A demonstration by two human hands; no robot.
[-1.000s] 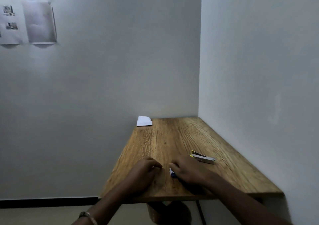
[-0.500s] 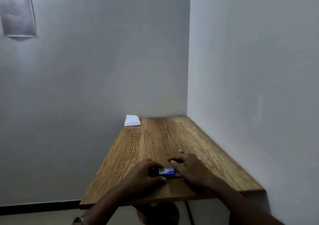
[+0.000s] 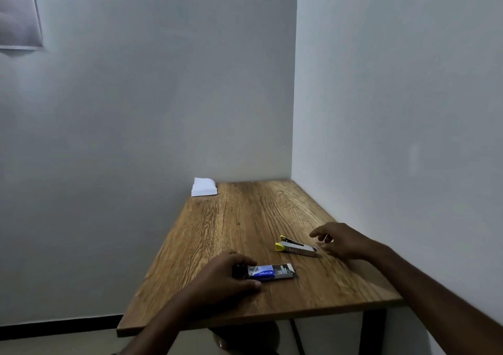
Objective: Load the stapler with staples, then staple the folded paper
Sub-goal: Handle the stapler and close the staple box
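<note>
Half a second earlier both hands sat together on the small blue-and-white cardboard staple box (image 3: 268, 272); now the right hand (image 3: 341, 241) has left it and gone out toward 2 o'clock, stopping just beside the rear end of the small silver metal stapler with yellow plastic tips (image 3: 296, 247), fingers spread and holding nothing. The left hand (image 3: 227, 277) grips the box by its left end, fingers curled over the top and thumb along the near side, pinning it to the brown wood-grain table (image 3: 245, 218) at about 6 o'clock.

The box's inner tray is slid out to the right, and grey strips of staples show in it (so the opening is done). Judging from this, the task is at an early stage: no staples are taken out, the stapler lies untouched with its top slightly raised, and loading has not begun. The white folded paper (image 3: 204, 187) rests well apart at 11 o'clock, in the far left corner, not yet stapled.

The box carries pale lettering on its blue band, and the stapler's side bears a small boxed mark; both are too small and blurred to read.
</note>
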